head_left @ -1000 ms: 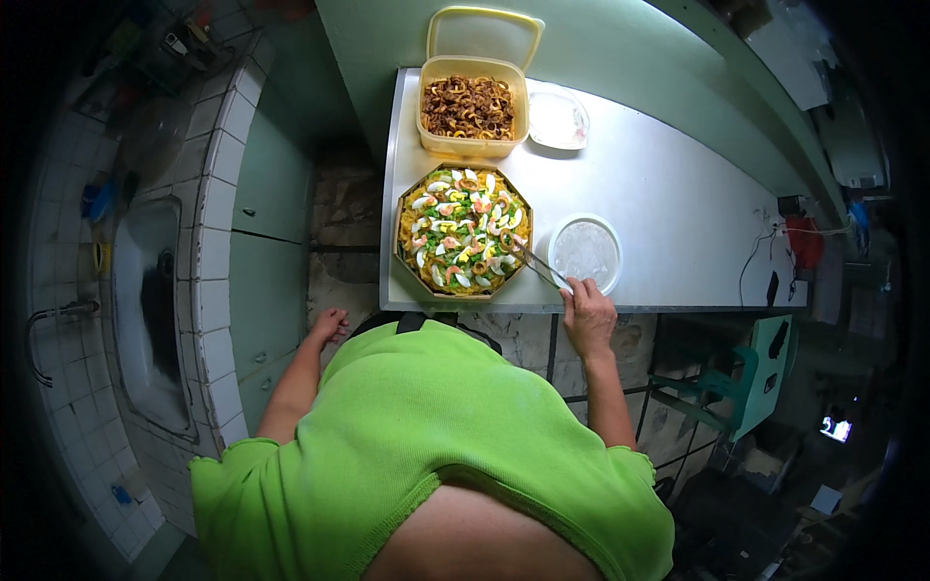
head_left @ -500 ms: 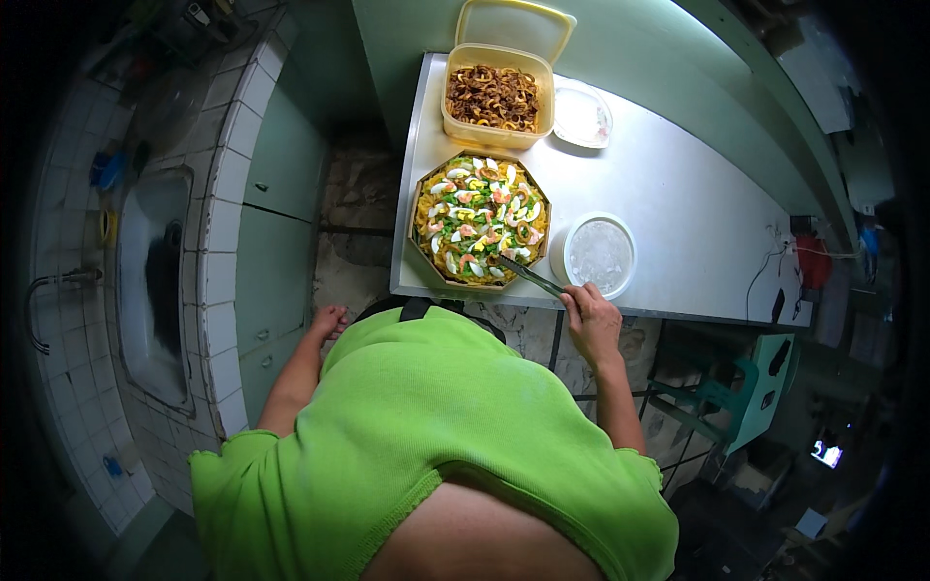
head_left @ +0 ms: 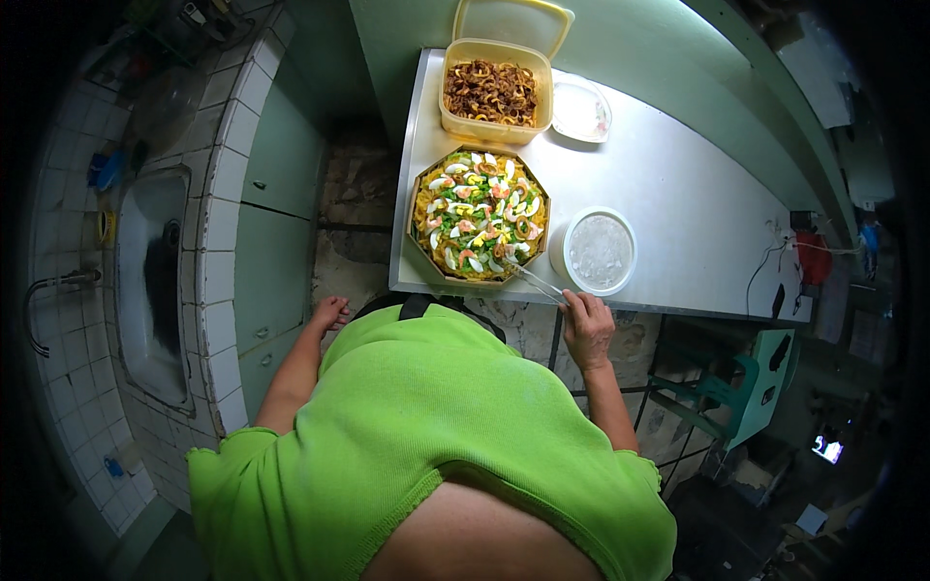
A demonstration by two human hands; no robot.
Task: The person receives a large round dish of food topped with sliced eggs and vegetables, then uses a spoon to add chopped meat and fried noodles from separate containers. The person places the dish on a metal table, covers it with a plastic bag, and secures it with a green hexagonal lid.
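My right hand (head_left: 588,331) is closed around metal tongs (head_left: 539,283), whose tips rest at the near right part of a noodle dish (head_left: 465,218). Sliced boiled egg, shrimp, chopped greens and brown rings top the yellow noodles, which fill an octagonal tray (head_left: 415,250). My left hand (head_left: 330,313) hangs beside my hip, away from the table, its fingers curled and nothing visible in them. Just right of the tray stands a round white tub (head_left: 632,254) with a pale, cloudy top. Behind the tray is an open yellow container (head_left: 489,133) of brown fried rings and strips.
A white lid or dish (head_left: 581,109) lies beside the yellow container on the metal table (head_left: 697,213). Black cords (head_left: 767,261) trail at its right end. To my left is a tiled counter with a sink (head_left: 145,290). A green chair (head_left: 722,392) stands at right.
My right hand has shifted slightly left and turned the tongs, whose two arms now show apart. Their tips stay at the noodles' near right side. My left hand has barely moved.
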